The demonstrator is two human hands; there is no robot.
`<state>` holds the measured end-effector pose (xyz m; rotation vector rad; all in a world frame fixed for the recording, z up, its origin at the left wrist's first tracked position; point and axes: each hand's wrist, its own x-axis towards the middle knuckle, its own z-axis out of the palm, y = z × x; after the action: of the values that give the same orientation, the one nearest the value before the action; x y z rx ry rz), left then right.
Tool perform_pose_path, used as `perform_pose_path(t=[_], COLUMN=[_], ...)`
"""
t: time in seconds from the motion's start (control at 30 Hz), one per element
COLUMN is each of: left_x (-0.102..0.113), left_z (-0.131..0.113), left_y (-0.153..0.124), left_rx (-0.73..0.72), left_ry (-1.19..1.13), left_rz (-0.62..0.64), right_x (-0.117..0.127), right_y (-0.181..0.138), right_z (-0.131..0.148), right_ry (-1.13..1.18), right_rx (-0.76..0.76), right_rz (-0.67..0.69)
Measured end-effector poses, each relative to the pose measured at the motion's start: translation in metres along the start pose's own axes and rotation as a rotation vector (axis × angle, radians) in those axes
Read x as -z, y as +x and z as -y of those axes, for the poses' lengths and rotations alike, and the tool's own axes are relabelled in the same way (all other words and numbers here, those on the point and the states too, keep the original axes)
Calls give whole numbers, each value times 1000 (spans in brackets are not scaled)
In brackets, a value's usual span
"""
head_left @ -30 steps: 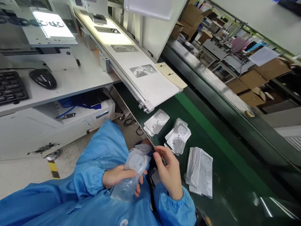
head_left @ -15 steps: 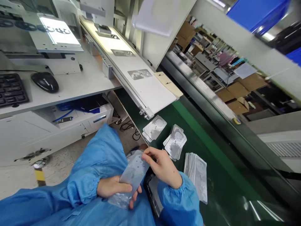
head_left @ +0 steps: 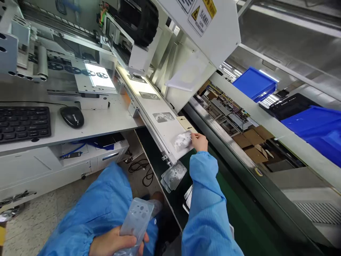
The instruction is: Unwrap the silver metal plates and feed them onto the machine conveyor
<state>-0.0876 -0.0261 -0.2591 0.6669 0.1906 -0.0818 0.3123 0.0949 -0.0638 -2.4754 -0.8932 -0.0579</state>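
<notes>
Low over my lap, my left hand grips a translucent phone-shaped panel with round holes at its top; it may be a stack, and crinkled clear film shows beneath. My right hand reaches forward and pinches the right end of a silvery phone-shaped panel over the near end of a white conveyor belt. Whether that panel rests on the belt I cannot tell. Farther up the belt lie a patterned panel and another grey panel.
Overlapping panels lie on the green surface below the belt's end; my right sleeve partly covers another pile. A machine housing with warning labels overhangs the belt. On the left desk are a mouse and a keyboard.
My right hand has left the translucent panel over my lap and moved forward to the belt's end with a silvery panel. My left hand keeps its grip. The view has tilted upward.
</notes>
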Motion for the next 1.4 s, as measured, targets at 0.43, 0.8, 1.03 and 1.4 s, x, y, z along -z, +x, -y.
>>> perform_pose_path(t=[0.43, 0.8, 1.03, 1.4], left_x=[-2, 5, -4, -16], left_z=[-15, 3, -6, -14], left_y=[0, 7, 9, 7], left_rx=[33, 50, 55, 157], left_ry=[42, 38, -51, -51], left_rz=[26, -17, 50, 149], right_x=[-27, -28, 11, 20], right_y=[-70, -74, -122, -244], right_z=[21, 29, 40, 0], right_ry=[-176, -214, 45, 284], right_rx=[374, 329, 525, 575], right_rz=[214, 206, 197, 1049])
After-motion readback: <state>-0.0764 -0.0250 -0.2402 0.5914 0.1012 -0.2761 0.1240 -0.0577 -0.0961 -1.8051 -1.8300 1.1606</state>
